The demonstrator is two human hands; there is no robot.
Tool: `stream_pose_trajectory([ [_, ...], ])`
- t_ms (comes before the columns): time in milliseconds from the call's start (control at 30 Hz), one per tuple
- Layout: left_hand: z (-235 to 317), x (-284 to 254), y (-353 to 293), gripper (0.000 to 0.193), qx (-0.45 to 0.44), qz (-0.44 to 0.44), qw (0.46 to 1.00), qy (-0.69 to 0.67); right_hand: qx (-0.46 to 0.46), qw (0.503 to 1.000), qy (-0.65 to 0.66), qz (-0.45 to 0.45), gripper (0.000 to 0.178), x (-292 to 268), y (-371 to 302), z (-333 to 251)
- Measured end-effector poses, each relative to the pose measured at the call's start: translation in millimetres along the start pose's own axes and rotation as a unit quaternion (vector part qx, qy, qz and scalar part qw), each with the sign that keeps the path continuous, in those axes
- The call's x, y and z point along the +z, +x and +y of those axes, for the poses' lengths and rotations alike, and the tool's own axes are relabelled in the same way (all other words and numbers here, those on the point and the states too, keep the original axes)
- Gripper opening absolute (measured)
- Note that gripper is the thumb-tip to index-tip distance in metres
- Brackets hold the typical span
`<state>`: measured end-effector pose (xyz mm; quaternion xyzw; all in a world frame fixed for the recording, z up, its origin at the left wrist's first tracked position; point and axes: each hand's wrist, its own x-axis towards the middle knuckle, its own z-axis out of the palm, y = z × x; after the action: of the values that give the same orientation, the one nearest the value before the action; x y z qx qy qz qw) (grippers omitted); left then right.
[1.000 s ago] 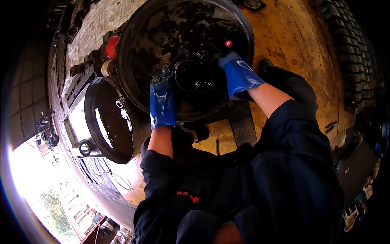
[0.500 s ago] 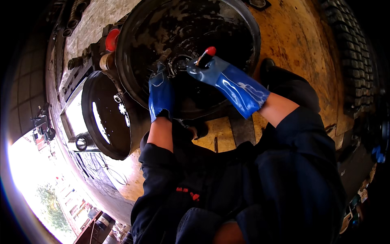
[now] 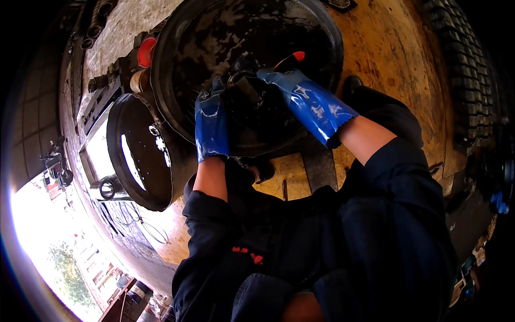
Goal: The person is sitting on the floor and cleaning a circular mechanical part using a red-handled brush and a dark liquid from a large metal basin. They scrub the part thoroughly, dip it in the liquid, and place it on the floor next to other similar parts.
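Both my hands wear long blue rubber gloves and reach over a wide round basin (image 3: 161, 88) of dark, oily liquid. My left hand (image 3: 212, 110) is at the left side of a dark, wet metal part (image 3: 248, 90) with a short cylindrical section, its fingers closed at the part's edge; shadow and grime partly hide the grip. My right hand (image 3: 287, 83) is closed round a dark-handled tool with a red end (image 3: 299, 56), which sticks up past the glove; it looks like a brush, but its working end is hidden. This hand is just right of the metal part.
A second, smaller round pan (image 3: 126, 155) of dark liquid stands to the left. Near it are a red cup-like piece (image 3: 146, 52) and a metal ring (image 3: 107, 188). A large treaded tyre (image 3: 461, 70) stands at the far right. Stained yellowish-brown flooring (image 3: 381, 48) lies around the basin.
The metal part now shows above the liquid between my hands, where ripples were before. My right hand has shifted slightly right, and the red-ended handle has tilted further right.
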<state>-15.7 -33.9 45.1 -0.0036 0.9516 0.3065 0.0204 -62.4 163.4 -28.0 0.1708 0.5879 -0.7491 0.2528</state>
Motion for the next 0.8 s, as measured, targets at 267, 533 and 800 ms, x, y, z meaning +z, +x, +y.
stream_pose_trajectory([
  [267,10,-2,-1,0.033,0.061,0.0,0.998,-0.017,-0.148,0.793,-0.59,-0.027,0.037,1,-27,-18],
  [533,-25,1,-2,0.033,0.165,-0.009,0.982,0.095,0.006,0.834,-0.534,0.138,0.037,-39,-3,-13],
  [800,-36,2,-2,0.034,0.136,0.004,0.981,0.137,-0.246,0.921,-0.3,0.025,0.034,-3,48,-17],
])
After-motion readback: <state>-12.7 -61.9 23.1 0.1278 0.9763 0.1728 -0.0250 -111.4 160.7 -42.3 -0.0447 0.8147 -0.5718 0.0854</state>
